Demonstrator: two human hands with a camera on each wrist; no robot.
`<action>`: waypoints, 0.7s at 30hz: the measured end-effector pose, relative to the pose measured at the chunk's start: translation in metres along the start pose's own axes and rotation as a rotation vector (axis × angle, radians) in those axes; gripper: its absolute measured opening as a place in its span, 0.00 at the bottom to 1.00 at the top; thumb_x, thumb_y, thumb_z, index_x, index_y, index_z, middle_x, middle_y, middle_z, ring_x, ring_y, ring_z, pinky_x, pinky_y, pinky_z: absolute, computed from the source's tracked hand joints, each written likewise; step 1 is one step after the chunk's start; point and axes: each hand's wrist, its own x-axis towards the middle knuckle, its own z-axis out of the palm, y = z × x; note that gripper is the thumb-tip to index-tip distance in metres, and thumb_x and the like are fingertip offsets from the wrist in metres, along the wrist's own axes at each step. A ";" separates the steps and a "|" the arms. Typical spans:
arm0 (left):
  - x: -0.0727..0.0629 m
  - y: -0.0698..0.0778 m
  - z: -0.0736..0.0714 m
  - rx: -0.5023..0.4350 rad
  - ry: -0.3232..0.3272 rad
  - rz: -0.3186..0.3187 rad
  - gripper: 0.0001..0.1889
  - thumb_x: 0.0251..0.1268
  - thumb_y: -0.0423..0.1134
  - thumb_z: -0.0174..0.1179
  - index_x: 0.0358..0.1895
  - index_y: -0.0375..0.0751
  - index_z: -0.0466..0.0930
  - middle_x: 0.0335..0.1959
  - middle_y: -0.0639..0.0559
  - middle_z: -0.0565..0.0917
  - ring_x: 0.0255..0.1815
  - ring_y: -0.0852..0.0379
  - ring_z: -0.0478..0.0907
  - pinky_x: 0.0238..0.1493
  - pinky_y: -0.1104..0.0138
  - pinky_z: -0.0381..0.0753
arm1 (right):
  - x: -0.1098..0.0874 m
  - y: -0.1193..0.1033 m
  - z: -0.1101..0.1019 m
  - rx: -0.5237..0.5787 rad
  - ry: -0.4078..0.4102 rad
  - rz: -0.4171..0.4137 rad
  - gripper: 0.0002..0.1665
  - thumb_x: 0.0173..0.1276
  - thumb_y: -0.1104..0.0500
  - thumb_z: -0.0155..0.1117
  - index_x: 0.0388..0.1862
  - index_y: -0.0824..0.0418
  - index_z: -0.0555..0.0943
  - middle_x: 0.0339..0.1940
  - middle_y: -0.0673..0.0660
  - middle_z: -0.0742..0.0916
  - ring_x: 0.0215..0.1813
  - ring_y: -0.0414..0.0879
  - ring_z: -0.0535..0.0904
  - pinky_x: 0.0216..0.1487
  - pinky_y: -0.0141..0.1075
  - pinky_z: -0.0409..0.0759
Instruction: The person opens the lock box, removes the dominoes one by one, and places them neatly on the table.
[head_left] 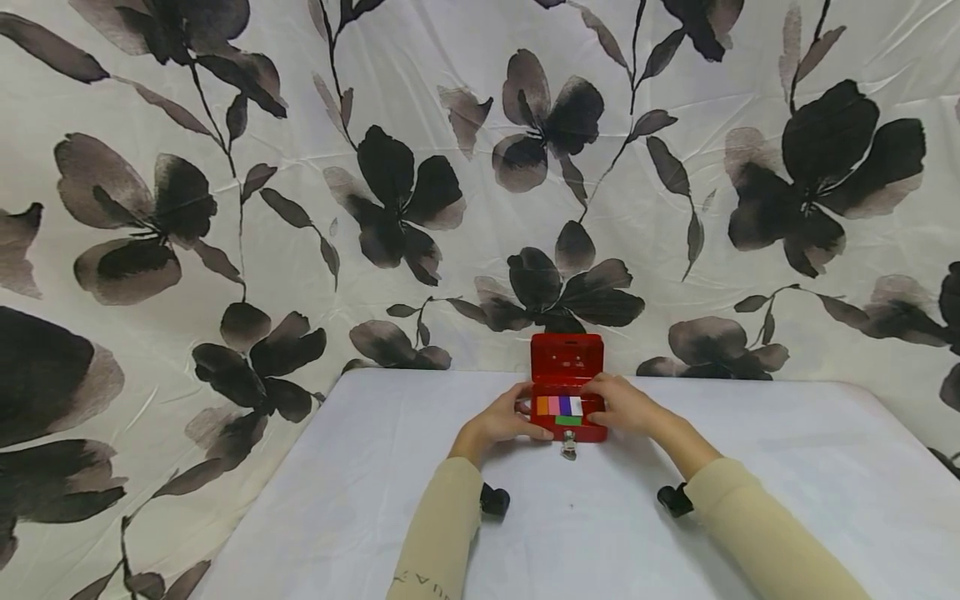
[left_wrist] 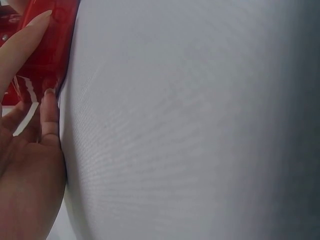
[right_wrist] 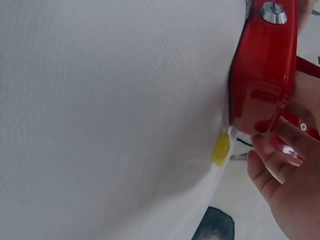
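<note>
A red metal cash box (head_left: 551, 434) stands near the table's far edge, its lid (head_left: 567, 358) raised. Inside lie an orange block (head_left: 542, 406), a pink block (head_left: 554, 406), a purple block (head_left: 565, 406) and a white block (head_left: 576, 406) side by side, with a green block (head_left: 568, 421) in front. Keys (head_left: 569, 451) hang at its front lock (right_wrist: 274, 14). My left hand (head_left: 498, 422) holds the box's left corner, thumb on the front and fingers along the side. My right hand (head_left: 628, 405) grips the right wall, thumb over the rim and fingers outside.
A yellow block (right_wrist: 220, 149) lies on the white table (head_left: 577, 550) close to the box's right side. Behind the table hangs a floral cloth (head_left: 465, 208). Black wrist cameras (head_left: 495, 501) sit by both sleeves.
</note>
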 end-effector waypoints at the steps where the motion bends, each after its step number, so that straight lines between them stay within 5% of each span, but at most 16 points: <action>1: 0.000 0.000 0.000 0.002 0.002 -0.004 0.50 0.51 0.43 0.80 0.78 0.52 0.60 0.65 0.50 0.76 0.60 0.49 0.74 0.67 0.47 0.75 | 0.001 0.000 0.001 -0.010 -0.004 0.004 0.27 0.67 0.60 0.72 0.64 0.67 0.80 0.61 0.66 0.81 0.62 0.62 0.75 0.63 0.60 0.78; 21: -0.003 0.003 0.001 -0.011 0.010 -0.009 0.50 0.51 0.42 0.80 0.78 0.53 0.61 0.60 0.50 0.77 0.57 0.49 0.75 0.67 0.47 0.75 | 0.007 -0.006 0.009 -0.045 -0.028 0.101 0.27 0.66 0.59 0.74 0.64 0.60 0.82 0.57 0.61 0.85 0.61 0.59 0.74 0.59 0.60 0.80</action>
